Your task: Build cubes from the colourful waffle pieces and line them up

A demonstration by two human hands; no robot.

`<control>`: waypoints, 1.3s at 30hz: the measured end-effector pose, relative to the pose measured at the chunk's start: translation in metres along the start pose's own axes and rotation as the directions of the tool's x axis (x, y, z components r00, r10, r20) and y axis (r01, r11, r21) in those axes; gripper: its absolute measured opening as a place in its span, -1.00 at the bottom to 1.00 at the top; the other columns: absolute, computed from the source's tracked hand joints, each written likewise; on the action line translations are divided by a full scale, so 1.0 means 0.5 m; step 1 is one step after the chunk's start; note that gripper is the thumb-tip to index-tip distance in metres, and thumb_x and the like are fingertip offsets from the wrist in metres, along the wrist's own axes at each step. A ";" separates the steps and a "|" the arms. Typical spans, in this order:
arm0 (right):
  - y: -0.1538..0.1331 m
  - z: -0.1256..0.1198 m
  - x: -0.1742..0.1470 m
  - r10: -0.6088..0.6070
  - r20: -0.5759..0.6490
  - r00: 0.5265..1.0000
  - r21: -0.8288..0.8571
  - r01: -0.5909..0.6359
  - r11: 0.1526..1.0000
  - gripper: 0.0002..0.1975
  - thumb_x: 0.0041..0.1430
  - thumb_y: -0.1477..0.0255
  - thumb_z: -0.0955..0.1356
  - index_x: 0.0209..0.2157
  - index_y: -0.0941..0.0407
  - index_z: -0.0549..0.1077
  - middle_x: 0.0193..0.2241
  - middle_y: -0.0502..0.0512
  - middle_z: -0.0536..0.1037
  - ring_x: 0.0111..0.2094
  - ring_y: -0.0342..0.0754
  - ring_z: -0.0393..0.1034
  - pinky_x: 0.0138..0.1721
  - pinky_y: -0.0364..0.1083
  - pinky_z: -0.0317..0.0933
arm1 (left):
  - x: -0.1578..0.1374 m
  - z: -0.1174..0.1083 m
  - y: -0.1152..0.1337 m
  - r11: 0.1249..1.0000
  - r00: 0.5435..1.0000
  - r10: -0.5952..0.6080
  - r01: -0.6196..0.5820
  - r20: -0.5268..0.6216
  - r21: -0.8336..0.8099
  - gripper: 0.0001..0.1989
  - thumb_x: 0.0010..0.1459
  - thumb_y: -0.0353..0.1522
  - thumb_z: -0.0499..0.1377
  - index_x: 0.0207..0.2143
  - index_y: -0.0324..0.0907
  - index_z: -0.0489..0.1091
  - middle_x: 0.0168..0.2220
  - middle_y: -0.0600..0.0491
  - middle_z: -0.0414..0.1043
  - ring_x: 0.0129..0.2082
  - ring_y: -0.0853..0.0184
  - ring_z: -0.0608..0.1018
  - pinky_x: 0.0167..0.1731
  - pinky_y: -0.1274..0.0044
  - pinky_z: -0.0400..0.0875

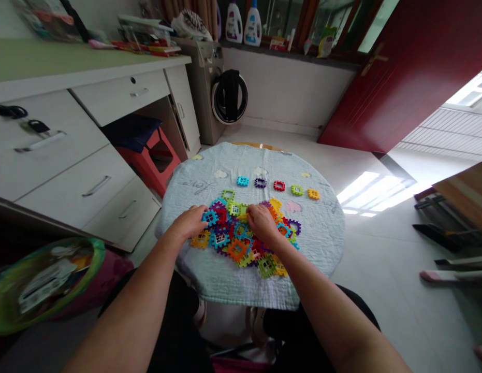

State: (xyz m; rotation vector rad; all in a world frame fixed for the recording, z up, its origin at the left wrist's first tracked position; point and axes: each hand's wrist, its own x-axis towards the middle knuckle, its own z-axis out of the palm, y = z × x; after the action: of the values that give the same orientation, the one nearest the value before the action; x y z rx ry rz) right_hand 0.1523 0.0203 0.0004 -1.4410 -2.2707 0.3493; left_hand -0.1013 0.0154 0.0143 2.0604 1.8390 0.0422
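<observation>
Two forearms [145, 290] are angling inward over the tabletop [318, 238], their hands lying apart. The left hand [190, 221] is touching a blue piece [210, 217] at the left edge of the heaped plastic pieces [237, 249]; the right hand [261, 221] is curling over their upper middle. Whether either is gripping, I cannot tell.
</observation>
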 end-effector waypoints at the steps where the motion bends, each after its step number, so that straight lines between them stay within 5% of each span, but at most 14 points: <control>1: 0.006 -0.006 0.002 0.020 -0.043 0.999 0.023 -0.019 1.000 -0.88 0.19 0.51 0.23 -0.30 0.12 0.40 -0.35 0.09 0.49 -0.27 -0.05 0.30 -0.18 -0.11 0.11 | 0.000 0.001 0.002 1.000 1.000 0.003 -0.003 -0.017 0.008 -0.59 0.02 -0.38 0.12 -0.02 -0.19 0.33 -0.03 -0.09 0.41 0.00 0.19 0.46 0.00 0.46 0.31; 6: 0.059 -0.055 0.014 0.194 -0.164 0.967 0.179 -0.164 0.970 -0.93 0.08 0.48 0.27 -0.41 0.12 0.40 -0.43 0.05 0.47 -0.37 -0.09 0.31 -0.30 -0.14 0.11 | -0.001 0.001 0.025 0.998 0.990 0.064 -0.060 -0.122 0.037 -0.58 0.05 -0.34 0.10 0.01 -0.22 0.32 0.01 -0.13 0.37 0.04 0.15 0.42 0.05 0.40 0.29; 10: 0.131 -0.108 0.013 0.382 -0.257 0.888 0.223 -0.331 0.917 -0.90 0.04 0.40 0.29 -0.40 0.12 0.41 -0.49 0.01 0.45 -0.48 -0.13 0.26 -0.39 -0.14 0.08 | 0.001 0.001 0.044 0.994 0.985 0.110 -0.107 -0.131 0.029 -0.56 0.07 -0.33 0.10 0.03 -0.25 0.31 0.01 -0.14 0.35 0.03 0.17 0.42 0.07 0.40 0.27; 15: 0.203 -0.133 -0.005 0.457 -0.285 0.842 0.077 -0.455 0.887 -0.87 0.02 0.47 0.28 -0.34 0.12 0.42 -0.42 0.05 0.48 -0.41 -0.09 0.29 -0.34 -0.12 0.09 | 0.010 0.010 0.058 0.988 0.974 0.149 -0.154 -0.170 -0.014 -0.57 0.08 -0.33 0.09 0.03 -0.26 0.31 0.01 -0.15 0.36 0.03 0.16 0.42 0.08 0.38 0.27; 20: 0.212 -0.112 -0.025 0.507 -0.238 0.828 -0.166 -0.549 0.819 -0.77 0.11 0.52 0.23 -0.22 0.10 0.43 -0.25 0.15 0.49 -0.25 -0.02 0.32 -0.30 -0.11 0.09 | 0.021 0.018 0.064 0.983 0.966 0.167 -0.179 -0.196 -0.044 -0.58 0.08 -0.32 0.09 0.01 -0.24 0.33 0.01 -0.13 0.36 0.04 0.16 0.41 0.08 0.38 0.27; 24: 0.212 -0.101 -0.031 0.489 -0.073 0.869 -0.310 -0.486 0.817 -0.72 0.08 0.49 0.28 -0.14 0.11 0.45 -0.16 0.21 0.46 -0.15 0.04 0.31 -0.23 -0.09 0.12 | 0.022 0.016 0.066 0.985 0.971 0.155 -0.166 -0.183 -0.043 -0.59 0.09 -0.32 0.09 0.00 -0.23 0.33 0.00 -0.12 0.37 0.04 0.17 0.41 0.08 0.38 0.27; 27: 0.224 -0.099 -0.025 0.441 0.101 0.892 -0.265 -0.403 0.876 -0.74 0.05 0.38 0.34 -0.19 0.13 0.51 -0.22 0.21 0.48 -0.19 0.04 0.34 -0.16 -0.07 0.14 | 0.020 0.011 0.068 0.985 0.973 0.151 -0.162 -0.174 -0.053 -0.59 0.09 -0.32 0.08 0.01 -0.23 0.32 0.02 -0.12 0.36 0.04 0.18 0.41 0.08 0.38 0.26; 30: 0.239 -0.089 -0.013 0.434 0.047 0.900 -0.191 -0.419 0.888 -0.76 0.13 0.35 0.29 -0.25 0.13 0.54 -0.22 0.20 0.51 -0.19 0.04 0.36 -0.10 -0.04 0.14 | 0.020 0.007 0.075 0.985 0.975 0.144 -0.157 -0.170 -0.070 -0.60 0.10 -0.32 0.09 0.01 -0.22 0.32 0.01 -0.11 0.36 0.04 0.18 0.40 0.08 0.38 0.26; 34: 0.247 -0.055 0.004 0.444 -0.064 0.894 -0.162 -0.448 0.879 -0.68 0.16 0.40 0.27 -0.06 0.11 0.47 -0.08 0.19 0.51 -0.07 0.06 0.34 -0.02 -0.02 0.11 | 0.021 0.007 0.083 0.983 0.974 0.146 -0.162 -0.173 -0.081 -0.62 0.09 -0.33 0.09 -0.01 -0.18 0.32 -0.02 -0.07 0.37 0.02 0.20 0.41 0.08 0.40 0.27; 39: 0.233 -0.029 0.027 0.476 0.006 0.879 -0.152 -0.470 0.870 -0.52 0.08 0.39 0.34 0.08 0.10 0.37 -0.06 0.19 0.49 -0.04 0.09 0.32 -0.02 -0.01 0.11 | 0.023 0.009 0.083 0.984 0.975 0.140 -0.156 -0.170 -0.081 -0.62 0.10 -0.33 0.09 -0.01 -0.21 0.31 -0.02 -0.10 0.36 0.01 0.19 0.43 0.06 0.40 0.28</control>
State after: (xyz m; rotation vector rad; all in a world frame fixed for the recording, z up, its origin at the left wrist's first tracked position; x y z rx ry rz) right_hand 0.2469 0.0825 -0.0336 -2.0891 -1.9801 0.3661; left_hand -0.0587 0.0221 0.0199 2.1798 1.7339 0.3415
